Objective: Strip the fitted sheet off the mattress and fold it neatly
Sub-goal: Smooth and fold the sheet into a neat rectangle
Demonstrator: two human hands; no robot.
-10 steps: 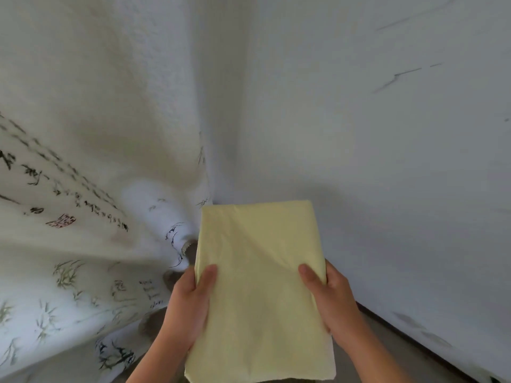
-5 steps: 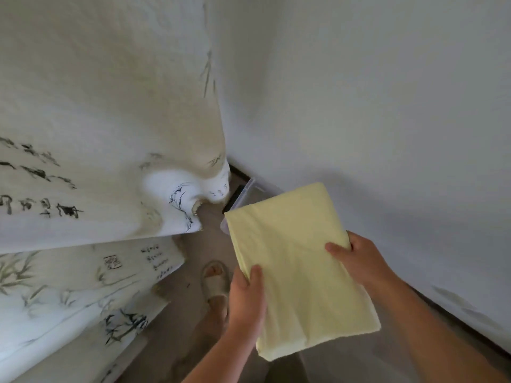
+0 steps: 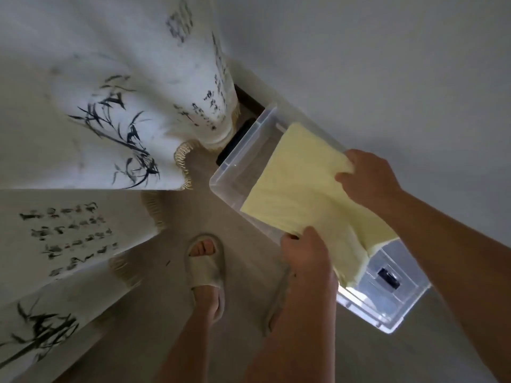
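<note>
Lower than half a second ago: down from in front of the wall to just over the open clear bin (image 3: 235,167) on the floor, with far more of that bin in view. Grips the folded yellow sheet (image 3: 301,189) at two edges. With the left hand (image 3: 304,255), curled round the near edge, fingers tucked beneath. With the right hand (image 3: 369,179), pinching the far-right edge, fingers bent over it. Between both hands, flat and tilted, above the bin's opening. Left of the left hand, a slippered foot (image 3: 206,265); beyond, an ink-printed fringed cloth (image 3: 110,125).
</note>
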